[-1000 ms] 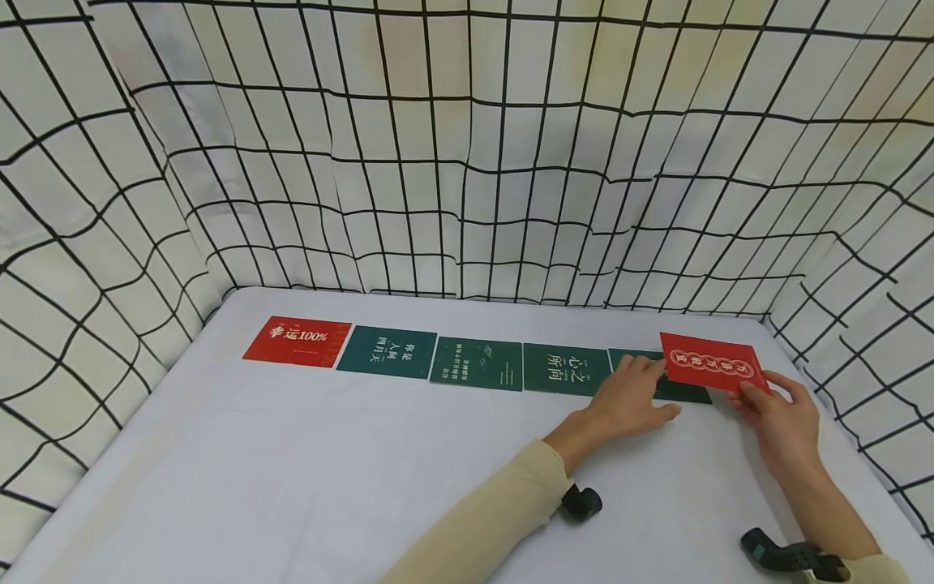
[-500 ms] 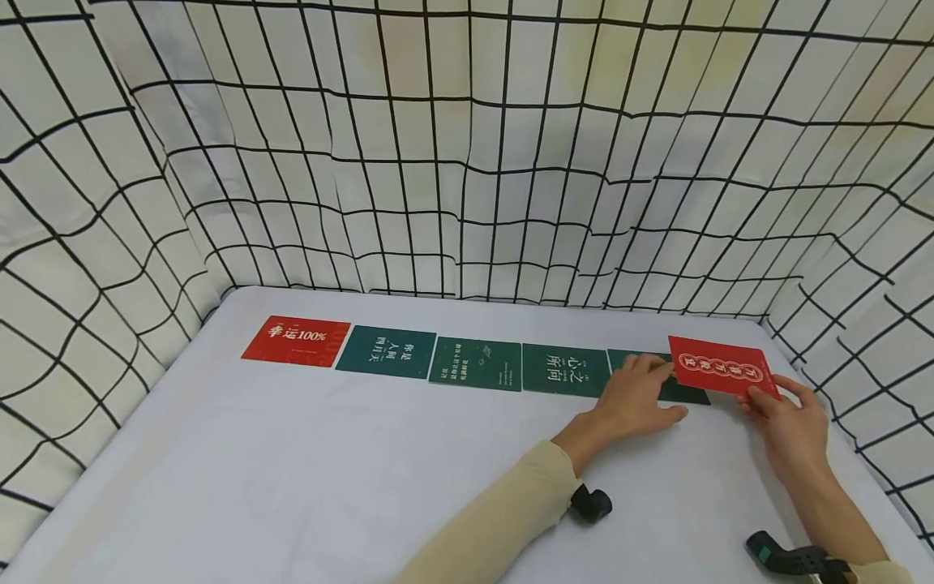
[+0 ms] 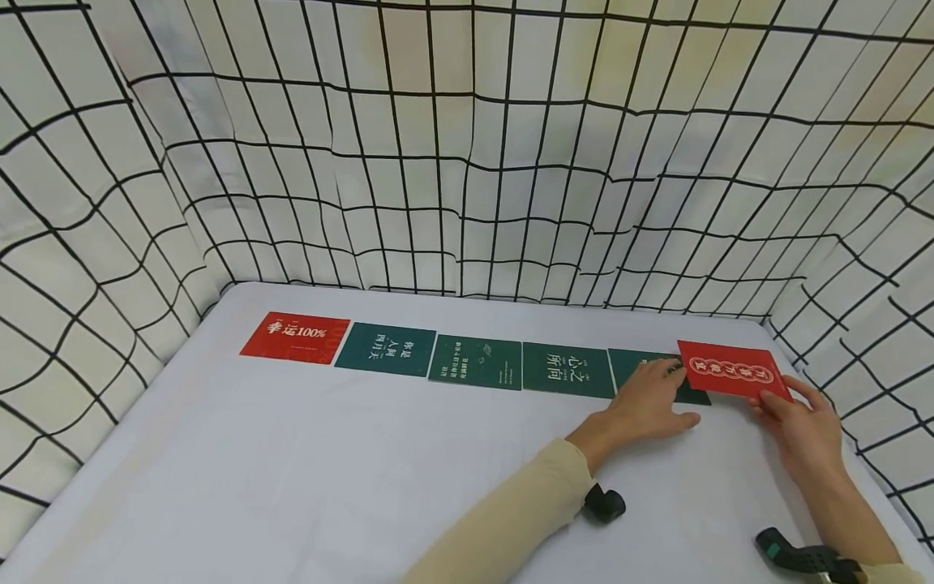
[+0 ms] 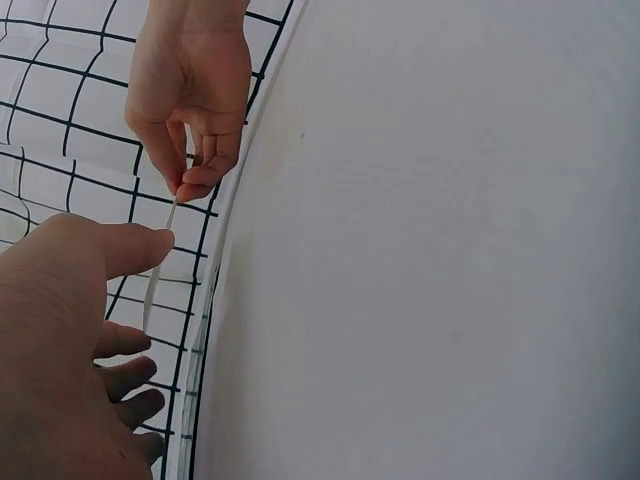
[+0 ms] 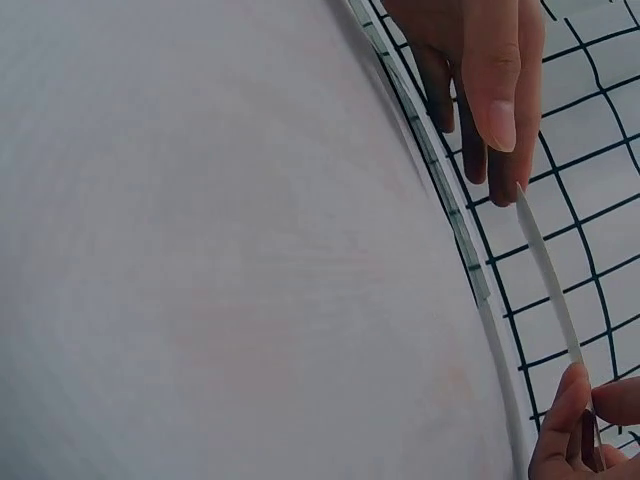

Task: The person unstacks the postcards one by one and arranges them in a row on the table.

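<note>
My right hand pinches a red card with white characters at its near right corner, thumb on top. The card hangs over the right end of a row of cards. My left hand has loosely extended fingers at the red card's left edge, over a dark green card that it partly hides. In the left wrist view, the red card is edge-on, with the left hand's spread thumb and fingers beside it. The right wrist view shows the right hand pinching its lower end.
Along the back of the white table runs the row: another red card at the far left, then green cards, among them a middle one and one with large characters. Black wire mesh stands behind and at both sides.
Both hands have shifted slightly to the right, and the pinched red card has moved right with them. The cards in the row stay in place.
</note>
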Available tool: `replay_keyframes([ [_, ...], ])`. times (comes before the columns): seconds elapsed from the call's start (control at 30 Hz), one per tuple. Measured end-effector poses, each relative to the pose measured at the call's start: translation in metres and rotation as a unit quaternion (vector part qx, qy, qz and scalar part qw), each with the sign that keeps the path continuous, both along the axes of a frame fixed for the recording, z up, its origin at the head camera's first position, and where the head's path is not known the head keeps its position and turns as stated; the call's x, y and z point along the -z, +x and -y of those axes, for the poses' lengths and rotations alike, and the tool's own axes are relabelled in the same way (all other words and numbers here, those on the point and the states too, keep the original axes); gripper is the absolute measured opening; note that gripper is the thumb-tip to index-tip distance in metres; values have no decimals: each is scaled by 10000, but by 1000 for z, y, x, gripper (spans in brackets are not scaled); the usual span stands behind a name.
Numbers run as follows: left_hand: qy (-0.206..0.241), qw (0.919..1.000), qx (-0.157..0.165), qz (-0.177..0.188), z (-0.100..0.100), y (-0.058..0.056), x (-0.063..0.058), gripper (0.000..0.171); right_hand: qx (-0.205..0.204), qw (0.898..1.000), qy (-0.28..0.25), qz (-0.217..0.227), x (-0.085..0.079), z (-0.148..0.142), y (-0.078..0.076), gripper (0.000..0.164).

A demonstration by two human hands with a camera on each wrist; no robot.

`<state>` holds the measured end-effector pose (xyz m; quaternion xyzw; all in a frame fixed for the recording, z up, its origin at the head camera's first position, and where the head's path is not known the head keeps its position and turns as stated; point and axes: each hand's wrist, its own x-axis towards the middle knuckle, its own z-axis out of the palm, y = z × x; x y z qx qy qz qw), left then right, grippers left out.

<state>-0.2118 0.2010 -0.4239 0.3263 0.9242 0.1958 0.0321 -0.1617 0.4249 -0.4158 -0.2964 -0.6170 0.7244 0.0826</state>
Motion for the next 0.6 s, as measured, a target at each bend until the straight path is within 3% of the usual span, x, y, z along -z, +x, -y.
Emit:
replay_keyframes([
  [0.27, -204, 9997, 69, -90, -12, 3, 2, 76, -64, 9999, 124, 39, 5, -14, 0, 78],
  [0.6, -542, 9983, 74, -188, -26, 2, 6, 80, 162, 9991, 228, 305, 6, -23, -4, 76],
])
